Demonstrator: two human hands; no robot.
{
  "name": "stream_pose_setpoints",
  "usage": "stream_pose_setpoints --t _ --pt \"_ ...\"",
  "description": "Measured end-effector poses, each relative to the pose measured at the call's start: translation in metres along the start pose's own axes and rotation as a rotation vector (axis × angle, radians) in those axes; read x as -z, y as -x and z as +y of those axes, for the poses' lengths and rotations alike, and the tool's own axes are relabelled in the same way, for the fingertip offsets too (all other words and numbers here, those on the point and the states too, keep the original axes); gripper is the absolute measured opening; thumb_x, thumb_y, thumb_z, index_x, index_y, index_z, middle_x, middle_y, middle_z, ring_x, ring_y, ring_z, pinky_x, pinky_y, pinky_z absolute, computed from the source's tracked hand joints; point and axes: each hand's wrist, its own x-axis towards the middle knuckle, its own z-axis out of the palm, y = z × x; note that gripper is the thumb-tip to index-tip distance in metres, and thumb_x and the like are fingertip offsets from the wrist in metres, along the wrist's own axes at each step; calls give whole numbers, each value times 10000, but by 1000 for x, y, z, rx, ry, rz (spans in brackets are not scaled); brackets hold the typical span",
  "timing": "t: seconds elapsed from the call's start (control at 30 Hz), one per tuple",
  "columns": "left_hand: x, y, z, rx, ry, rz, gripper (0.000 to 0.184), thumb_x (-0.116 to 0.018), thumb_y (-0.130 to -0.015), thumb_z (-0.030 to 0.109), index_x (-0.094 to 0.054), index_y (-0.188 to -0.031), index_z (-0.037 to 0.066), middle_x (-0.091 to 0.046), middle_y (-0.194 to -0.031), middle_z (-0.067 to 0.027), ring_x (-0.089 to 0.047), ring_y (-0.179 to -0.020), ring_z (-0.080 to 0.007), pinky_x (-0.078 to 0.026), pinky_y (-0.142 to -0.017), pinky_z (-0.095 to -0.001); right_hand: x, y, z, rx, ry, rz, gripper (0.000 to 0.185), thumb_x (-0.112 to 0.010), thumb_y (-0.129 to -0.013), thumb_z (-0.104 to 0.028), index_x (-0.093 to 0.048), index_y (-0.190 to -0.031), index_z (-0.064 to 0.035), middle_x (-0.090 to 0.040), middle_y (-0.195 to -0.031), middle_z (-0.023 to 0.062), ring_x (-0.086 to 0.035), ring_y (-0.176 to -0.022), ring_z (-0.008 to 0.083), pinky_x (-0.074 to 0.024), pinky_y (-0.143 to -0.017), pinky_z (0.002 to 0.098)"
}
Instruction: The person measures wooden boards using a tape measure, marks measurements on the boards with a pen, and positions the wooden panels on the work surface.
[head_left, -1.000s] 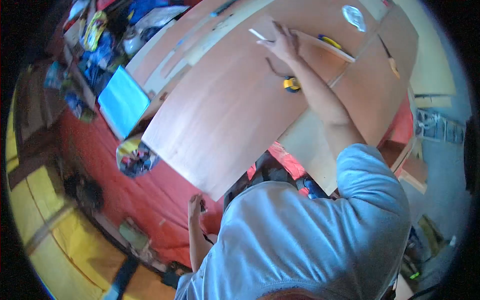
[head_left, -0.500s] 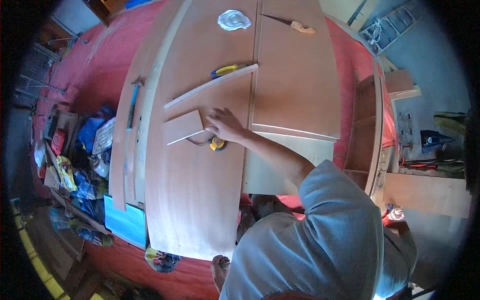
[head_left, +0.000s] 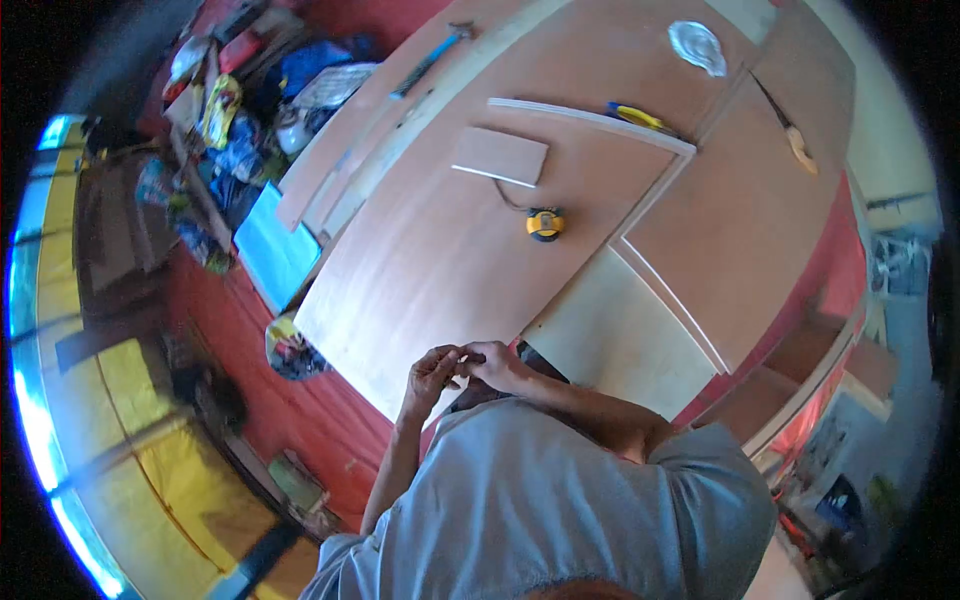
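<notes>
My left hand (head_left: 434, 377) and my right hand (head_left: 492, 366) meet close to my body at the near edge of a large wooden panel (head_left: 420, 270). Fingers of both are pinched together around something too small to make out. Further up the panel lies a small rectangular board (head_left: 502, 157), with a yellow and black tape measure (head_left: 545, 224) just below it. A long thin wooden strip (head_left: 590, 122) rests beyond them, beside a yellow-handled tool (head_left: 640, 116).
A hammer (head_left: 432, 60) with a blue handle lies at the far left of the panels. Toward the far right are a silvery crumpled item (head_left: 698, 48) and a wooden-handled saw (head_left: 790, 130). A blue folder-like sheet (head_left: 277, 248) and piled bags stand left.
My right hand has left the small board and come back to my left hand near my body. The small board stays on the panel. The camera view has turned.
</notes>
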Motion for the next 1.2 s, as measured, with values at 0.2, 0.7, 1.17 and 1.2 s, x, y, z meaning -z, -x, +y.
stream_pose_setpoints --t 0.2,0.7,1.17,1.2 --pt "15 26 -33 -71 127 35 477 -600 -1079 391 -654 -1381 26 -677 -979 -26 -621 -855 -98 -587 -672 -259 -22 -1 -7 -13 165 -66 246 -720 -922 -200 -762 -1021 22 -776 -938 93 -701 -902 160 -538 -845 311" --pt "137 61 -150 -119 -19 19 285 -561 -1061 289 -705 -1161 64 -653 -891 -26 -627 -827 -113 -584 -661 -300 -104 -30 -37 -43 -47 136 190 -667 -1026 -211 -686 -1049 -23 -658 -846 19 -623 -660 93 -537 -628 257" --pt "194 71 -208 -64 450 200 214 -594 -1063 216 -687 -1065 23 -689 -832 -65 -655 -665 -141 -535 -620 -269 -77 -115 -53 10 756 362 312 -666 -1021 -282 -734 -1280 -122 -784 -970 123 -739 -787 180 -582 -767 354" --pt "194 68 -205 -63 449 198 214 -594 -1063 216 -687 -1065 23 -689 -832 -65 -655 -665 -141 -535 -620 -269 -62 -131 -80 110 905 401 330 -647 -1030 -267 -714 -1320 -124 -783 -1002 130 -739 -787 206 -584 -768 351"
